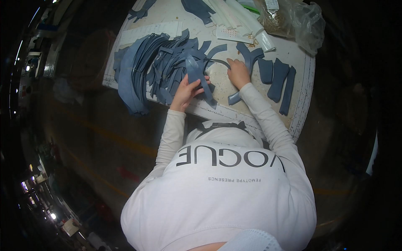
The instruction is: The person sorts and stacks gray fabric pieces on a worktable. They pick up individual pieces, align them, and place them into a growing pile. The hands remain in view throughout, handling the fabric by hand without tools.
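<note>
My left hand (187, 93) grips a blue fabric strip (194, 70) that stands up between thumb and fingers, its tail hanging toward the table's near edge. My right hand (238, 73) is closed, pinching the end of a narrow blue strip (218, 61) that curves away toward the pile on the left. That loose pile of blue fabric strips (169, 62) lies just beyond my left hand. Beside my right wrist a short blue piece (234, 98) lies near the edge, and a forked blue piece (250, 53) rests just past the fingers.
A thick bundle of long blue strips (133, 79) droops over the table's left edge. Folded blue pieces (276, 79) lie in a row at right. Farther back are white strips (240, 16), a clear plastic bag (307, 25) and a paper sheet (146, 32) on the white table (302, 100).
</note>
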{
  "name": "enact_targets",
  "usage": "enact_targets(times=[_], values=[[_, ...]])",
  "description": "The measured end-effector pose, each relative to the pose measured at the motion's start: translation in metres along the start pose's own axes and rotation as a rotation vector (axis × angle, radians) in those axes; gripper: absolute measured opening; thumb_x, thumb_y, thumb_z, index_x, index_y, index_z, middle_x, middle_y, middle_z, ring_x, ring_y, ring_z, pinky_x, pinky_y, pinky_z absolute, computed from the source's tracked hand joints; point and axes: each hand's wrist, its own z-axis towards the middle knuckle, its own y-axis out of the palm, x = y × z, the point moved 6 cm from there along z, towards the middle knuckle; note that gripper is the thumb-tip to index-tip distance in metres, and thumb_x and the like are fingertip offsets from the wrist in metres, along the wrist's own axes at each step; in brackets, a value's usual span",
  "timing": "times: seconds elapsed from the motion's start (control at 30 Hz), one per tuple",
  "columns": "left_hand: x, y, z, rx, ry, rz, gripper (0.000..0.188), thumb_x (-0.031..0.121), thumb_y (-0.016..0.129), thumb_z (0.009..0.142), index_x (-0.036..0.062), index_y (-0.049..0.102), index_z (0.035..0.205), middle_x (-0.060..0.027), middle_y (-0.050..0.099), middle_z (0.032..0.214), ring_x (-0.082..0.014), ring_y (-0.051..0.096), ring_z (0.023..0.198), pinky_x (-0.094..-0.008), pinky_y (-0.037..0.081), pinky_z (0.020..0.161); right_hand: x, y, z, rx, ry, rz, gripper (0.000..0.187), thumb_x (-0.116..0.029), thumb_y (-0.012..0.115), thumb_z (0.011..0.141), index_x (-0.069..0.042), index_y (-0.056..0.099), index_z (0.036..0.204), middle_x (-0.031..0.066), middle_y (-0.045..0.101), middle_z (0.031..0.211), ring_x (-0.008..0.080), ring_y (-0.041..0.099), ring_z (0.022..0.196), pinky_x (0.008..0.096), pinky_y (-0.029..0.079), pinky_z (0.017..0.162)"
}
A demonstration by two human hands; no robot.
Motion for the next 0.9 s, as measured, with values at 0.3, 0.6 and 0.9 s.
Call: enact_targets(times=[0.3,0.6,0.9], values=[[-0.017,-0.003,0.001,0.112,-0.085,-0.009,0.026,0.016,0.052,0.094,0.0045,0.05,0.117,-0.0139,0.063,0.11,-0.0239,0.065,0.096,-0.0308,0.057,0.076,-0.015,-0.021,-0.01,-0.285,0.381,1.094,0.031,-0.013,0.063,0.084,0.0,0.063,0.113,0.004,0.065,0.087,0.0056,0.056,0.07,0.0233,0.045,0.061],[-0.013,-0.01,-0.004,0.264,0.007,-0.162,0.025,0.021,0.054,0.094,0.0036,0.052,0.112,-0.0118,0.065,0.097,-0.0202,0.066,0.086,-0.0329,0.055,0.074,-0.097,-0.025,-0.033,-0.044,-0.084,0.785,0.027,-0.006,0.064,0.076,0.0,0.066,0.102,0.0118,0.061,0.072,0.0234,0.058,0.059,0.0315,0.047,0.058],[0.022,-0.068,-0.019,0.311,0.185,-0.161,0.022,0.014,0.049,0.095,-0.0006,0.05,0.112,-0.0137,0.064,0.093,-0.0175,0.063,0.075,-0.0269,0.053,0.064,-0.061,0.025,-0.016,0.08,-0.016,0.3,0.025,-0.024,0.069,0.074,-0.004,0.061,0.086,0.0109,0.061,0.073,0.0287,0.061,0.066,0.0389,0.049,0.065]])
